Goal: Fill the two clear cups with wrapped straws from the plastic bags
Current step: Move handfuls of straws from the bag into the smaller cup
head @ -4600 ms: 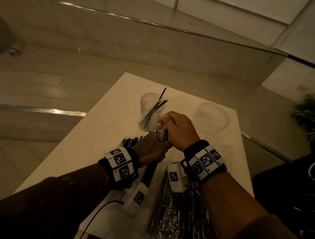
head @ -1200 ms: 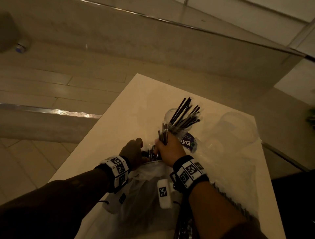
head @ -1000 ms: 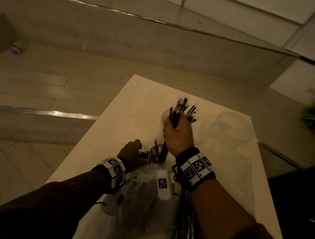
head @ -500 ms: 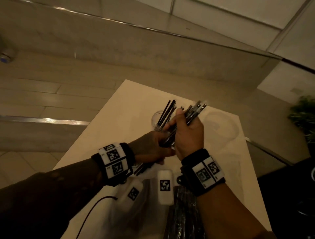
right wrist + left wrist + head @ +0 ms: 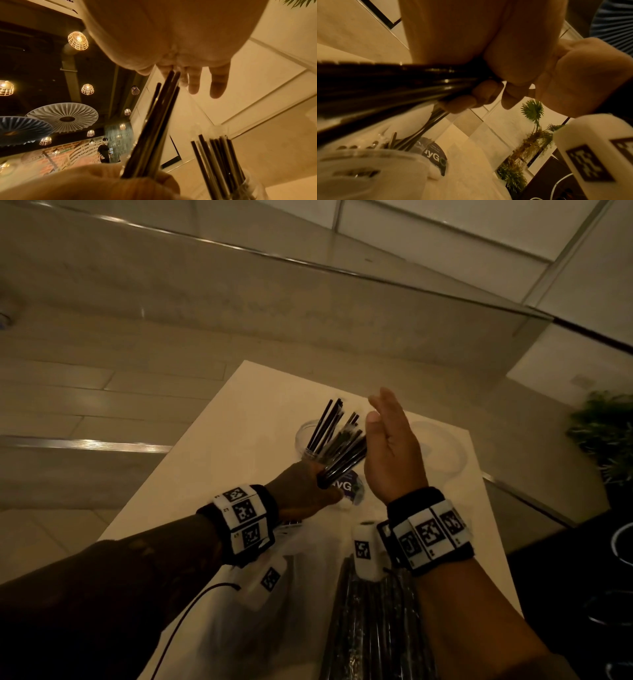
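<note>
Your left hand (image 5: 305,491) clenches a bundle of black wrapped straws (image 5: 342,450) by its lower end above the white table (image 5: 219,446), fingers curled tightly round the stems as the left wrist view confirms, with the loose ends fanning up toward one o'clock from the fist. Your right hand (image 5: 390,450) stands released just beside the bundle at its three o'clock, palm flat and fingers straight, pointing toward twelve; from the head view its palm seems to touch the splayed tips, though contact cannot be confirmed. In the right wrist view the bundle rises from the left fist (image 5: 96,182) toward the extended right fingers (image 5: 217,82). Directly behind the bundle, at your left hand's twelve o'clock, stands the nearer clear cup (image 5: 308,440), upright and already bristling with straws (image 5: 219,155). The second clear cup (image 5: 442,450) sits at three o'clock from the first, well apart from both hands; its contents cannot be made out in the dim light. A plastic bag (image 5: 376,621) packed with dark straws lies on the table at six o'clock, beneath your right wrist, beside a paler bag (image 5: 301,570) under the left forearm. A round dark label (image 5: 349,487) shows just beyond the left knuckles.
</note>
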`<state>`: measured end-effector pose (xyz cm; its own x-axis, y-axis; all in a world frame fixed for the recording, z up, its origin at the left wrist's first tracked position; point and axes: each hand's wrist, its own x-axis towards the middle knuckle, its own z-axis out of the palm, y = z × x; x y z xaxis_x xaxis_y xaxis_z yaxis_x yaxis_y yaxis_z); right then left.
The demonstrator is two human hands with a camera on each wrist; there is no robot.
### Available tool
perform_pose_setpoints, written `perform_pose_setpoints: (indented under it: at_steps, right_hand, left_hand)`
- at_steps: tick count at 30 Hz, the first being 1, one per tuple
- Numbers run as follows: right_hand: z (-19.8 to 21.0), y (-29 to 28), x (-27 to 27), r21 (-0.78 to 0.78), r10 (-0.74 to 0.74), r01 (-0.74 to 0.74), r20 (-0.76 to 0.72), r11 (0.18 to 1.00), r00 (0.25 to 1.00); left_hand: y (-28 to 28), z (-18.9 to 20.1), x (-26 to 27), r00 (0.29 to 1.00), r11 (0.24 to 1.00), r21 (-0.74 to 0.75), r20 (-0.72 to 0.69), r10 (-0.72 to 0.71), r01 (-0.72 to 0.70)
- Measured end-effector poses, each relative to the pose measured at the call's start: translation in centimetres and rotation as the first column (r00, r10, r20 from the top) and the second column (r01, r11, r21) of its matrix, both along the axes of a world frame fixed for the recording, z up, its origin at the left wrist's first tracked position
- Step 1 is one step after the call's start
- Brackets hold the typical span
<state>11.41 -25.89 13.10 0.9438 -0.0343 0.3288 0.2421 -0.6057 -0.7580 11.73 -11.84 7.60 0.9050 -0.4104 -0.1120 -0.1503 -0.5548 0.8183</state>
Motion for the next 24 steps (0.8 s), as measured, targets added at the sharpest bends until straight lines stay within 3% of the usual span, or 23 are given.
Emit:
perform_pose_setpoints:
  at_steps: [3, 8, 10, 12, 14, 16, 19, 22, 24]
  right_hand:
    - [-0.2, 0.3, -0.5, -0.008, 0.097, -0.098, -0.038, 0.995, 0.995]
    - [-0.8, 0.7, -0.5, 0.167, 0.025, -0.026, 0.007, 0.986, 1.0]
    - [-1.0, 0.7, -0.6, 0.404, -0.078, 0.098, -0.065, 0.91, 0.995]
    - [-1.5, 1.2, -0.6, 0.597, -0.053, 0.158, -0.19, 0.787, 0.98]
    - [-2.3, 2.4, -0.6, 0.574, 0.02, 0.135, -0.255, 0.808, 0.967]
    - [-2.3, 3.3, -0.4, 0.513, -0.028, 0.166, -0.267, 0.842, 0.963]
    - [-0.2, 2.9, 0.7, 0.576, -0.152, 0.217, -0.158, 0.788, 0.976]
    - [2.7, 1.6, 1.9, 0.664, -0.27, 0.204, -0.003, 0.72, 0.963]
    - [4.4, 1.3, 2.7, 0.736, -0.288, 0.134, 0.086, 0.664, 0.954]
  left_hand:
    - [-0.7, 0.1, 0.0, 0.999, 1.0, 0.002, 0.04, -0.03, 0.03]
    - [-1.1, 0.3, 0.1, 0.99, 0.999, -0.021, 0.137, -0.03, 0.033]
    - [-1.1, 0.1, 0.4, 0.976, 0.999, -0.035, 0.214, -0.027, 0.036]
    - [-1.2, 0.4, 0.5, 0.941, 0.995, -0.064, 0.334, -0.049, 0.075]
    - [-1.6, 0.7, 0.5, 0.897, 0.99, -0.077, 0.435, -0.072, 0.117]
    - [-1.4, 0.4, 0.9, 0.852, 0.987, -0.013, 0.506, -0.131, 0.159]
    - [1.0, -0.1, 2.2, 0.932, 0.993, 0.112, 0.354, -0.077, 0.04]
    - [3.8, -0.6, 3.9, 0.931, 0.929, 0.335, 0.364, 0.023, -0.154]
    - [4.5, -1.0, 4.9, 0.931, 0.881, 0.427, 0.363, 0.038, -0.203]
